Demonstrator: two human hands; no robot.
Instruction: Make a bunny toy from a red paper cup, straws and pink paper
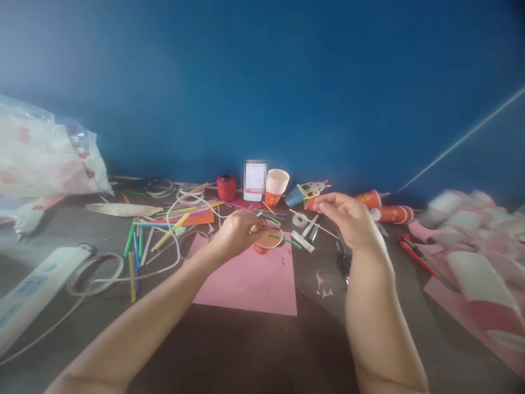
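A red-orange paper cup (266, 247) stands on a pink sheet of paper (246, 284). My left hand (240, 230) is closed at the left side of its rim. A thin purple stick shows by those fingertips, and I cannot tell whether they grip it or the rim. Green straws (290, 239) lie at the cup's right side. To the right of the cup, raised above the table, is my right hand (346, 219), thumb and fingertips pressed together. Anything between them is too small to make out. Behind it rests a blue cup (294, 195) on its side.
Stacked paper cups (275, 186) and a red round container (226, 187) stand at the back. Coloured straws (172, 230), a white cable and a power strip (36, 295) lie left. Black-handled scissors (343, 257), a red cutter (418, 254) and paper cups are right.
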